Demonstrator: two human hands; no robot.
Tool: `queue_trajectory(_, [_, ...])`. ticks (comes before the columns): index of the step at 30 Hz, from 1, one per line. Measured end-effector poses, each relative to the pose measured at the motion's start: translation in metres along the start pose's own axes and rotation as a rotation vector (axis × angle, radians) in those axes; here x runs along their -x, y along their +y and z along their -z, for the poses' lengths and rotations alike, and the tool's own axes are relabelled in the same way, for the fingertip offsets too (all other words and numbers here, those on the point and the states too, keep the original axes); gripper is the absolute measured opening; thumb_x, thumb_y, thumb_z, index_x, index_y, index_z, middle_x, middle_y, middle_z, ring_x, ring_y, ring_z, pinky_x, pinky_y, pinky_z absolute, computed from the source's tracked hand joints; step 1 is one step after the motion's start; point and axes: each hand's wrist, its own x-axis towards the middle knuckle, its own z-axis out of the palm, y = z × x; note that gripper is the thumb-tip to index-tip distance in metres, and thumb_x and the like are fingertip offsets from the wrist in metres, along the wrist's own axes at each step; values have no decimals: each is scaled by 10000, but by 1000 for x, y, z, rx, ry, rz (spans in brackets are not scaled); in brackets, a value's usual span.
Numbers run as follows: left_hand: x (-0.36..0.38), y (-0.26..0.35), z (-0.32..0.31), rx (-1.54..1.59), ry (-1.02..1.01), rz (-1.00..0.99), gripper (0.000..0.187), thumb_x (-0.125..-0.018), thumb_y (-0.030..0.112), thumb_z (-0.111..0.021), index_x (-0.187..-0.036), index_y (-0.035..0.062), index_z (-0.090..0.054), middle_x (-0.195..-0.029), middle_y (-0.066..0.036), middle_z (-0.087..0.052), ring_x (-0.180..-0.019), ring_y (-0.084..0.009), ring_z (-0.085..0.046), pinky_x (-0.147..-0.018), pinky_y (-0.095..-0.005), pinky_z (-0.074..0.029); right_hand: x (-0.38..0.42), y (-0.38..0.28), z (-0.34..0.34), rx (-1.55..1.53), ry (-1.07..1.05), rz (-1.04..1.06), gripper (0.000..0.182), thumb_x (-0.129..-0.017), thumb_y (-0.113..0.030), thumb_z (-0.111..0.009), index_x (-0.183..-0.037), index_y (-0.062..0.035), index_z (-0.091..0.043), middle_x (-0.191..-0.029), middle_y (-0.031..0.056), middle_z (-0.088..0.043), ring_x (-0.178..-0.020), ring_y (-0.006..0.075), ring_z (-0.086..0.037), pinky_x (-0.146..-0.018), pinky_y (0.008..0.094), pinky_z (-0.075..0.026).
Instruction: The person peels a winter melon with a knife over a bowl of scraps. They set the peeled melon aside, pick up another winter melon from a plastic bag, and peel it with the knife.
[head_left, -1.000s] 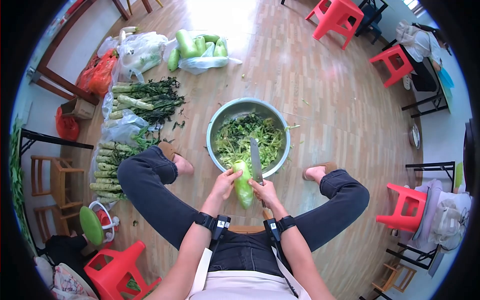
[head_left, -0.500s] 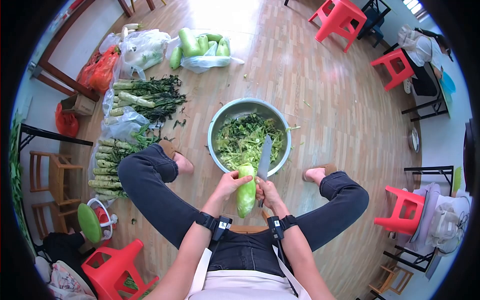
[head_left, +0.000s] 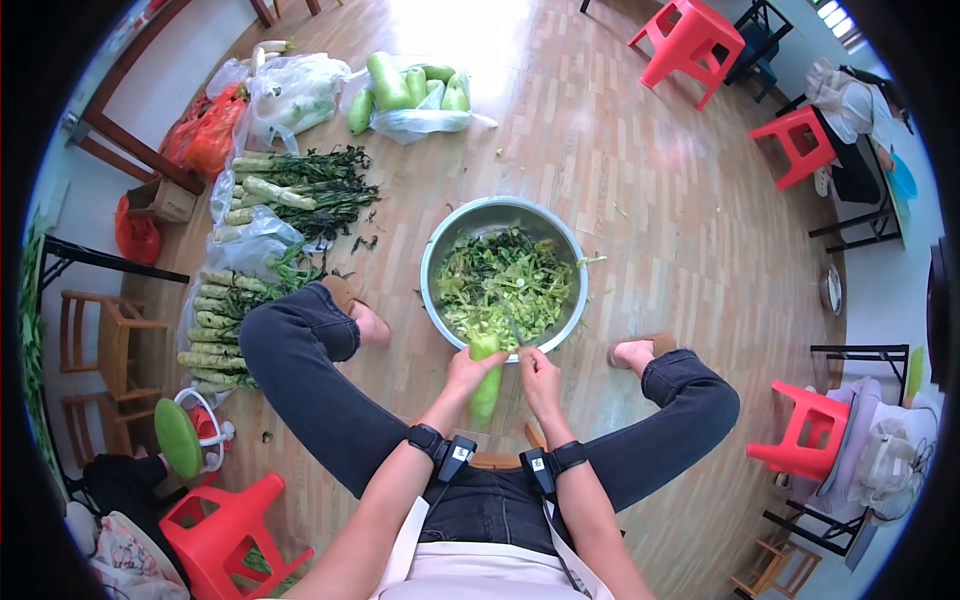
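Green gourd (head_left: 486, 378): long axis near upright, top end toward the steel basin (head_left: 437, 262), held between the knees at the basin's near rim. Left hand (head_left: 467, 372): fingers clamped round its upper half. Right hand (head_left: 540, 378): fingers curled together just beside it; what they hold cannot be told.

We cannot make out the knife: the right hand (head_left: 541, 377) hides it. The left hand (head_left: 468, 372) covers the middle of the green stem (head_left: 486, 392). The seated person (head_left: 848, 100) at upper right is cut off by the dark lens rim.
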Motion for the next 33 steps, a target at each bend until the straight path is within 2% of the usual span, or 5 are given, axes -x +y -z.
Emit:
queue_trajectory(1, [4,5,4,-224,31,-3,505,-568,447,-708,-903,87,-593,-812,-86,-635,-762,-206,-616,-679,-325,-470,7,-19,5,277,-54,157,245,-806,-327,-568,-842,-86,-593,-533,40,-538,-429,177,-507,-419,279,-386])
queue_trajectory(2, [7,9,5,-226,29,-2,505,-568,447,-708,-903,87,-593,-812,-86,-635,-762,-206,-616,-679,-325,-470,11,-32,9,555,-110,313,221,-799,-307,-568,-889,-110,-608,-545,72,-550,-457,203,-537,-439,294,-411])
queue_trajectory(5, [14,19,9,-524,141,-46,519,-551,473,-699,-905,109,-589,-825,-113,-634,-785,-256,-612,-685,-345,-469,16,-41,3,658,-117,416,179,-770,-283,-586,-877,-139,-598,-620,110,-583,-575,269,-586,-504,355,-451])
queue_trajectory(17, [23,40,14,-830,194,-3,558,-561,507,-674,-919,97,-555,-778,-125,-627,-783,-280,-608,-671,-376,-469,17,-31,2,788,-106,458,209,-719,-258,-617,-851,-115,-542,-637,96,-592,-572,270,-587,-499,374,-456])
queue_trajectory(33, [33,45,13,-787,270,-216,341,-539,270,-697,-807,94,-580,-760,-129,-611,-749,-302,-592,-666,-389,-465,20,-19,-7,939,-184,256,225,-760,-291,-561,-775,-73,-509,-591,138,-580,-565,323,-583,-498,433,-454])
